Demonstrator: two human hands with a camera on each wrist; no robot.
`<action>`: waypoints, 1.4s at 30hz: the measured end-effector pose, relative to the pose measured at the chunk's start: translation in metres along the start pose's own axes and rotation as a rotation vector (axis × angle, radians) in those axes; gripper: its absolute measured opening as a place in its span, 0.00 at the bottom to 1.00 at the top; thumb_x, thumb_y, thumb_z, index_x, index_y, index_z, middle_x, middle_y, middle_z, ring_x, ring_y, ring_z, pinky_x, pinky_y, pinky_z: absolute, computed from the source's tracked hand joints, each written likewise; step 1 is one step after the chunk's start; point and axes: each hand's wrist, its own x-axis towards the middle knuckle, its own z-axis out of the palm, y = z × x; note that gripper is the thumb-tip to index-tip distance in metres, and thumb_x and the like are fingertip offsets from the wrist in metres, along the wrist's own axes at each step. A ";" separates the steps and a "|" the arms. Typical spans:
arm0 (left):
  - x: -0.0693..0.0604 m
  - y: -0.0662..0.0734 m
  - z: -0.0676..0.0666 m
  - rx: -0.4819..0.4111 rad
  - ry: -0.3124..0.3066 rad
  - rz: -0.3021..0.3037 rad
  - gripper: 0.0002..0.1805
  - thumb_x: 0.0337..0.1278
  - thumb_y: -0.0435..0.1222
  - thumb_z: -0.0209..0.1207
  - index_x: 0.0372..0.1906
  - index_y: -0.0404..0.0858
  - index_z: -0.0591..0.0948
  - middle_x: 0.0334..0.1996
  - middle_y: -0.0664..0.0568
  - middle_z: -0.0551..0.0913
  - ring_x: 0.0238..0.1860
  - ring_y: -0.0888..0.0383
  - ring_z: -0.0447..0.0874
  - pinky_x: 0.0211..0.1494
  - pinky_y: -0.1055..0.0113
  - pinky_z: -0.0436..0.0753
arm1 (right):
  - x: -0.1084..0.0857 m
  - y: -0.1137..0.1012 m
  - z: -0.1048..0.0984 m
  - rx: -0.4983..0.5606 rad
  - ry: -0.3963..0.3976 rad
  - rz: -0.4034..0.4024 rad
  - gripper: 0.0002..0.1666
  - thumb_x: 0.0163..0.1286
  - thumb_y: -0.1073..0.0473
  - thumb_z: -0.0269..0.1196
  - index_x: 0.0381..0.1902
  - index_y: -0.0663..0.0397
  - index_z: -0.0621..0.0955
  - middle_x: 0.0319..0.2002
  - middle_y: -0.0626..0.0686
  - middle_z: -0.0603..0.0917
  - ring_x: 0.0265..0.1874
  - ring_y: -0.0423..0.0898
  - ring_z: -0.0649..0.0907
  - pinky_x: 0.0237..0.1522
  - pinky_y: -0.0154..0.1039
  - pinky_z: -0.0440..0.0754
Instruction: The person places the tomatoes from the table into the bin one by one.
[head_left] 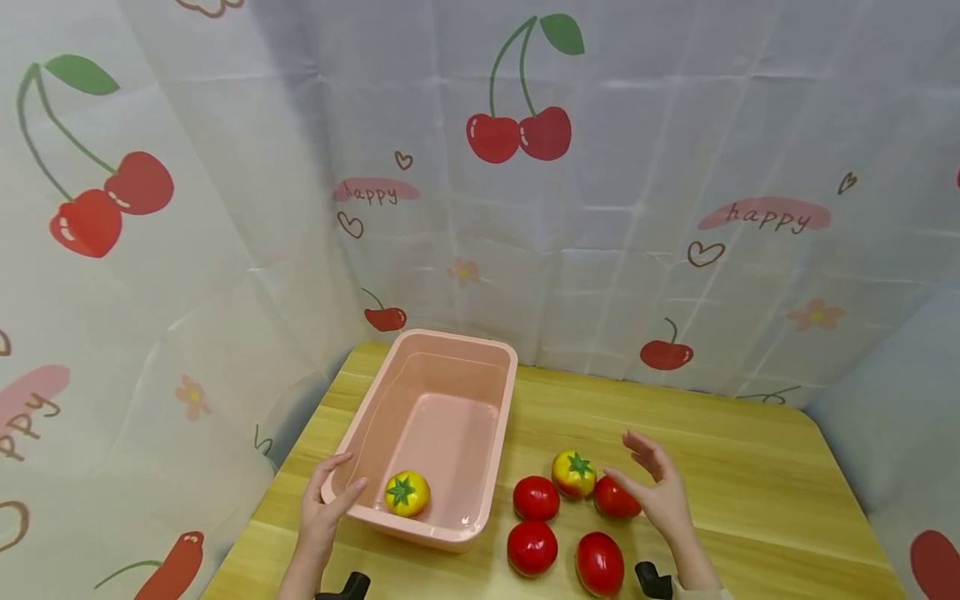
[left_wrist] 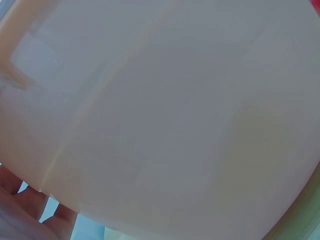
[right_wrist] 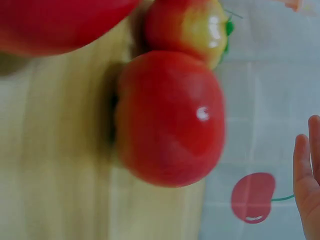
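A pink plastic bin [head_left: 431, 433] stands on the left of the table. My left hand [head_left: 322, 508] holds its near left corner, thumb and fingers at the rim; in the left wrist view the bin's wall [left_wrist: 165, 125] fills most of the picture. Inside, at the near end, lies a yellow tomato [head_left: 407, 493] with a green star-shaped top. My right hand [head_left: 660, 492] hovers with parted fingers just right of a red tomato [head_left: 615, 497], partly covering it in the head view. That tomato [right_wrist: 170, 120] shows large in the right wrist view, apart from the fingers [right_wrist: 305, 170].
Right of the bin, a yellow tomato [head_left: 573, 475] and several red ones, such as this red tomato [head_left: 532, 548], lie close together on the wooden table [head_left: 750, 475]. A white curtain [head_left: 600, 275] printed with cherries hangs behind and beside the table.
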 end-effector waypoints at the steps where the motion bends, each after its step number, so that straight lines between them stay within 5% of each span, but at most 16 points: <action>1: 0.000 0.000 0.000 -0.002 -0.001 0.004 0.25 0.50 0.22 0.61 0.55 0.26 0.69 0.57 0.55 0.68 0.57 0.59 0.66 0.54 0.76 0.71 | -0.001 0.001 0.000 -0.007 0.008 0.009 0.37 0.49 0.68 0.73 0.58 0.62 0.72 0.50 0.43 0.78 0.50 0.34 0.75 0.52 0.23 0.69; 8: -0.001 0.004 0.000 -0.003 -0.002 0.009 0.24 0.51 0.22 0.60 0.55 0.26 0.69 0.57 0.55 0.68 0.60 0.58 0.61 0.63 0.56 0.59 | -0.006 0.015 -0.001 -0.048 0.013 0.040 0.37 0.50 0.65 0.73 0.58 0.65 0.71 0.55 0.64 0.75 0.53 0.37 0.73 0.55 0.20 0.64; 11: -0.001 0.004 0.000 0.004 -0.004 0.002 0.24 0.52 0.23 0.60 0.56 0.26 0.69 0.57 0.56 0.68 0.60 0.59 0.59 0.62 0.55 0.57 | -0.010 0.023 -0.003 -0.083 0.007 0.068 0.37 0.51 0.63 0.73 0.59 0.64 0.71 0.57 0.64 0.74 0.55 0.41 0.71 0.57 0.23 0.63; 16: -0.001 0.002 0.001 0.000 -0.007 0.003 0.24 0.52 0.22 0.60 0.56 0.26 0.68 0.57 0.56 0.68 0.58 0.57 0.63 0.56 0.69 0.67 | -0.016 0.042 -0.004 -0.135 0.008 0.133 0.37 0.53 0.61 0.72 0.60 0.61 0.71 0.58 0.60 0.73 0.60 0.50 0.68 0.62 0.32 0.63; 19: -0.001 0.002 0.001 -0.004 -0.011 0.010 0.24 0.52 0.22 0.60 0.55 0.26 0.68 0.57 0.55 0.68 0.57 0.57 0.64 0.55 0.72 0.69 | -0.018 0.050 -0.005 -0.134 -0.008 0.181 0.38 0.54 0.59 0.72 0.61 0.60 0.70 0.60 0.60 0.71 0.61 0.53 0.66 0.62 0.29 0.61; 25: -0.001 0.002 0.001 -0.010 -0.008 0.008 0.24 0.51 0.22 0.60 0.55 0.26 0.69 0.57 0.56 0.68 0.60 0.58 0.59 0.62 0.57 0.59 | -0.021 0.057 -0.003 -0.128 -0.047 0.242 0.40 0.53 0.59 0.72 0.62 0.61 0.69 0.62 0.61 0.69 0.61 0.46 0.65 0.54 0.14 0.56; 29: -0.001 0.002 0.000 -0.025 -0.002 0.010 0.24 0.50 0.21 0.60 0.54 0.25 0.69 0.56 0.56 0.68 0.61 0.59 0.56 0.64 0.46 0.51 | -0.023 0.062 -0.002 -0.117 -0.059 0.263 0.40 0.52 0.59 0.73 0.62 0.60 0.69 0.63 0.61 0.68 0.63 0.51 0.64 0.64 0.31 0.59; 33: -0.001 0.002 0.001 -0.014 0.000 -0.002 0.24 0.51 0.22 0.60 0.55 0.25 0.68 0.57 0.56 0.68 0.61 0.59 0.56 0.63 0.54 0.55 | -0.025 0.068 -0.001 -0.103 -0.071 0.290 0.41 0.52 0.59 0.73 0.62 0.60 0.68 0.64 0.62 0.66 0.64 0.60 0.62 0.64 0.56 0.58; 42: 0.000 0.001 0.000 -0.018 0.006 0.009 0.24 0.50 0.21 0.60 0.54 0.25 0.69 0.55 0.57 0.69 0.61 0.60 0.56 0.64 0.49 0.52 | -0.030 0.077 0.003 -0.157 -0.066 0.335 0.42 0.52 0.56 0.73 0.63 0.55 0.69 0.64 0.59 0.66 0.58 0.56 0.70 0.56 0.45 0.69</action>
